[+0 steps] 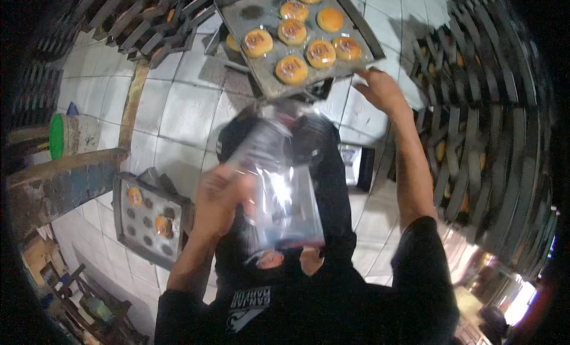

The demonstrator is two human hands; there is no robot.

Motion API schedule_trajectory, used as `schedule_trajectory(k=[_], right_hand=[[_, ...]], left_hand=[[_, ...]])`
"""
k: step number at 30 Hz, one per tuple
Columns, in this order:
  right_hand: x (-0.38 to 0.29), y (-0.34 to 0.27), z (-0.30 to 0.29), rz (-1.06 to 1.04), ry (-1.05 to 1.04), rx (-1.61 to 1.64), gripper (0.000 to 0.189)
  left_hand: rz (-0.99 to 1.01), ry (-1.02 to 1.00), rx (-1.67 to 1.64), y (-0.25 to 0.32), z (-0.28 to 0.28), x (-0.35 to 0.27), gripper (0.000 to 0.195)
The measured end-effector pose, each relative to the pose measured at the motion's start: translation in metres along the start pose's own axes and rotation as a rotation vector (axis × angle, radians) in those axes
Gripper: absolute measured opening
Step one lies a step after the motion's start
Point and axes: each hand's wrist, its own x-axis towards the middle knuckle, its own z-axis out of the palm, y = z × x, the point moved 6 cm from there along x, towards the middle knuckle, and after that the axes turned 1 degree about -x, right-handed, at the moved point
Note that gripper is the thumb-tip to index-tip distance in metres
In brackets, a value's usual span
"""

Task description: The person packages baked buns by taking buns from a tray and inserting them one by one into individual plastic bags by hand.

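In my left hand point(227, 189), blurred by motion, is a stack of clear plastic bags point(285, 198) over my lap. My right hand point(378, 89) is at the near right corner of a metal baking tray point(267, 84), fingertips by its rim; whether they grip it I cannot tell. Several round golden buns lie on this tray. Most, like the front bun point(291, 70), have a shiny clear wrap with printing, while another bun point(330, 20) looks unwrapped. Between the tray and my legs, blurred clear plastic point(289, 111) hides what is beneath.
A second tray point(151, 211) with a few buns and dark round marks sits on the tiled floor point(182, 109) at left. Stacked dark trays point(485, 78) fill the right side, with more trays point(151, 29) at upper left. A bucket point(80, 133) stands beyond a worn beam point(67, 180).
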Motion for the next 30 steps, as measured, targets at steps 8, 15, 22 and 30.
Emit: schedule_trajectory(k=[8, 15, 22, 30], right_hand=[[0.243, 0.095, 0.091, 0.282, 0.014, 0.524, 0.046], [0.283, 0.104, 0.113, 0.406, 0.069, 0.292, 0.083], [0.183, 0.011, 0.062, 0.26, 0.119, 0.849, 0.058], [-0.042, -0.176, -0.092, 0.071, -0.05, 1.927, 0.062]], left_hand=[[0.239, 0.362, 0.083, 0.005, -0.004, 0.052, 0.028], [0.188, 0.427, -0.075, -0.005, -0.006, 0.055, 0.03], [0.384, 0.308, -0.073, 0.002, -0.005, 0.067, 0.043], [0.242, 0.209, -0.743, -0.005, -0.051, 0.117, 0.033]])
